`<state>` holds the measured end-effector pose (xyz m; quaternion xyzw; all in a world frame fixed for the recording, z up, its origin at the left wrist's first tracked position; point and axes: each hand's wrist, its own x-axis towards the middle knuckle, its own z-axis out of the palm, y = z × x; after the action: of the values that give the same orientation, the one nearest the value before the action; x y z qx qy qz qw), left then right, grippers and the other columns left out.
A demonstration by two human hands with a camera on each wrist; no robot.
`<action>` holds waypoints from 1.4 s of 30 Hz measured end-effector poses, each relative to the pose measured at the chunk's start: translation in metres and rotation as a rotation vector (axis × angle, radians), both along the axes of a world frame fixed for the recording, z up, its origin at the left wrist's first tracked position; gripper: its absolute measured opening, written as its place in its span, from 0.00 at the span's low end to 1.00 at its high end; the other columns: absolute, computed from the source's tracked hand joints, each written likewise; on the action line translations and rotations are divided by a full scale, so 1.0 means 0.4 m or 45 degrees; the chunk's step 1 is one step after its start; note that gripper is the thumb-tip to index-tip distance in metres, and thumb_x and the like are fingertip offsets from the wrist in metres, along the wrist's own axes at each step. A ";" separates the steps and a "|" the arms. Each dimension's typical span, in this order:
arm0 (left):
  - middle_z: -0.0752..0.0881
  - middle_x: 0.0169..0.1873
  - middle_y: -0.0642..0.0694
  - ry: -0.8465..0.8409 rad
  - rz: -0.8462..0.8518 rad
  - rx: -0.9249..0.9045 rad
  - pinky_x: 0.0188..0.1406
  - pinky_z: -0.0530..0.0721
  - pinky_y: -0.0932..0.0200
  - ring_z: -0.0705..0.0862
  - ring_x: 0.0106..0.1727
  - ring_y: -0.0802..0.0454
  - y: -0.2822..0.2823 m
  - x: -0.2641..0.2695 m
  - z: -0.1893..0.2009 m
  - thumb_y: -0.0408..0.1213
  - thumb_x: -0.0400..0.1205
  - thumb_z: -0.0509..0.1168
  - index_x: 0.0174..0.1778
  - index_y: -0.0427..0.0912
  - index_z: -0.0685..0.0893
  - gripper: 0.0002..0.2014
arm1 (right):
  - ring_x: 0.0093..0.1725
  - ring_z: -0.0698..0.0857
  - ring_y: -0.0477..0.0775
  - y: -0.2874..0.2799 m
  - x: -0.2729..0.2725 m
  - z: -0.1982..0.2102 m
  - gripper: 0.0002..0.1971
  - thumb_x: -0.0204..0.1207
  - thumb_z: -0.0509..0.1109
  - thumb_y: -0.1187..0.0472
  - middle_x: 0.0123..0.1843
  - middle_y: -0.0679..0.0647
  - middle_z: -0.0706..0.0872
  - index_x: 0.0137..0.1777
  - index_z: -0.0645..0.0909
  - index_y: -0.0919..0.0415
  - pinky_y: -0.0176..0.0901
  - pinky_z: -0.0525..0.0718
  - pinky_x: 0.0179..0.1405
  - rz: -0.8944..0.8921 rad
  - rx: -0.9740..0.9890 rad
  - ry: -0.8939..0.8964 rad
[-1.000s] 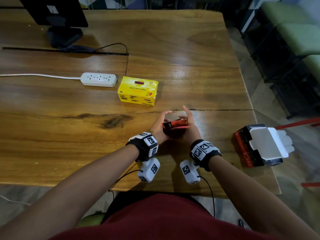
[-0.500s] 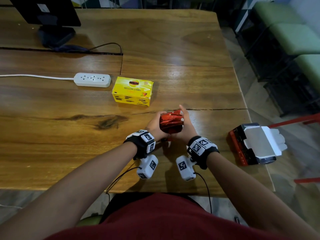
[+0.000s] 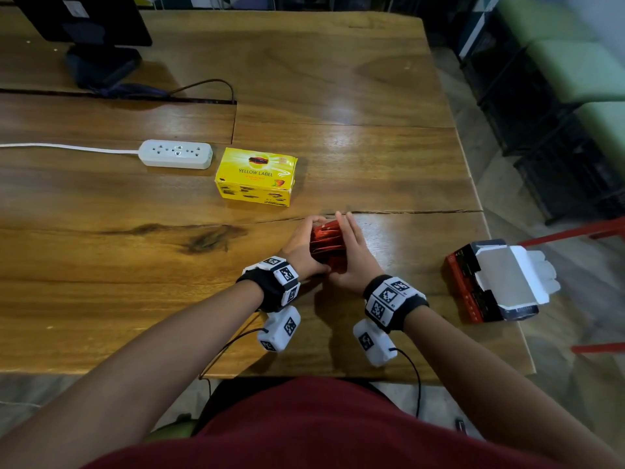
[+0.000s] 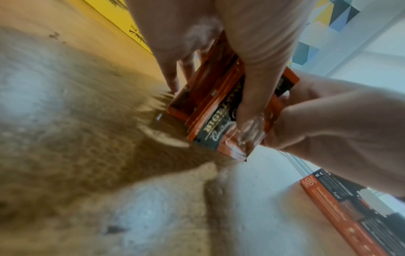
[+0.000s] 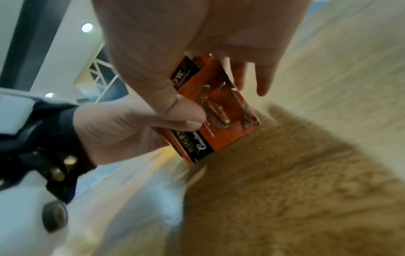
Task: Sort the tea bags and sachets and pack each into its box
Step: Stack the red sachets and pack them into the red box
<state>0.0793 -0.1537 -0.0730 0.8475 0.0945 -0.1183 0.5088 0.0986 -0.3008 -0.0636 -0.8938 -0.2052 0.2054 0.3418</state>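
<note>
A stack of orange-red sachets [image 3: 326,243] stands on edge on the wooden table [image 3: 101,265], gathered between both hands. My left hand [image 3: 297,247] curls round its left side, thumb across the near face [image 4: 252,104]. My right hand [image 3: 353,255] holds the right side, with the thumb on the front of the sachets [image 5: 210,117] and the fingers behind. The yellow tea box [image 3: 257,177] lies closed beyond the hands. The red and black box [image 3: 466,286] sits at the table's right edge with its white lid flap open.
A white power strip [image 3: 176,154] with its cord lies left of the yellow box. A monitor base [image 3: 101,62] and a dark cable stand at the far left. The table's right edge runs just past the red box, with green seats beyond it.
The sachets lay flat between my hands a second ago; now they stand on edge as a squared bundle, with both hands pressed closer around them.
</note>
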 end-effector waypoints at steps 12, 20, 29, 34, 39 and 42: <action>0.79 0.63 0.47 0.075 0.015 -0.047 0.53 0.79 0.57 0.79 0.59 0.51 0.010 -0.007 -0.003 0.31 0.60 0.81 0.71 0.53 0.61 0.48 | 0.83 0.48 0.66 -0.001 -0.029 0.004 0.50 0.63 0.71 0.57 0.84 0.50 0.50 0.79 0.43 0.45 0.77 0.51 0.73 0.479 -0.581 -0.606; 0.80 0.61 0.45 0.018 -0.013 0.078 0.53 0.72 0.62 0.78 0.58 0.51 0.011 -0.006 -0.013 0.36 0.62 0.80 0.66 0.48 0.70 0.38 | 0.83 0.40 0.58 -0.019 -0.017 -0.011 0.50 0.67 0.69 0.53 0.84 0.46 0.39 0.81 0.37 0.47 0.74 0.49 0.77 0.216 -0.460 -0.376; 0.79 0.62 0.46 0.038 -0.057 0.081 0.53 0.77 0.56 0.78 0.58 0.52 0.017 -0.007 -0.015 0.36 0.61 0.80 0.67 0.50 0.68 0.40 | 0.83 0.42 0.62 -0.064 -0.001 -0.027 0.50 0.68 0.71 0.54 0.84 0.53 0.53 0.82 0.41 0.51 0.70 0.49 0.79 -0.171 -0.386 -0.042; 0.80 0.62 0.46 0.039 -0.086 0.113 0.54 0.74 0.60 0.77 0.59 0.53 0.013 -0.007 -0.008 0.36 0.62 0.80 0.68 0.47 0.68 0.40 | 0.82 0.38 0.62 -0.042 -0.009 -0.042 0.51 0.68 0.72 0.51 0.84 0.48 0.43 0.82 0.39 0.49 0.73 0.45 0.78 0.029 -0.566 0.049; 0.81 0.61 0.45 -0.071 -0.063 0.079 0.55 0.73 0.63 0.79 0.59 0.52 0.018 -0.006 0.004 0.30 0.65 0.77 0.67 0.45 0.71 0.35 | 0.83 0.45 0.60 -0.034 -0.017 -0.048 0.50 0.69 0.71 0.50 0.84 0.50 0.49 0.82 0.41 0.53 0.70 0.50 0.79 0.026 -0.439 -0.002; 0.81 0.61 0.46 -0.150 -0.032 0.060 0.58 0.73 0.64 0.78 0.58 0.55 0.018 0.001 0.006 0.27 0.66 0.76 0.66 0.45 0.72 0.33 | 0.80 0.60 0.59 -0.031 -0.014 -0.051 0.51 0.66 0.75 0.55 0.80 0.56 0.62 0.82 0.45 0.54 0.63 0.62 0.78 -0.070 -0.223 -0.080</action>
<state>0.0798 -0.1467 -0.0705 0.8659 0.0565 -0.0723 0.4917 0.0931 -0.3133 -0.0840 -0.9315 -0.1725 0.1851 0.2613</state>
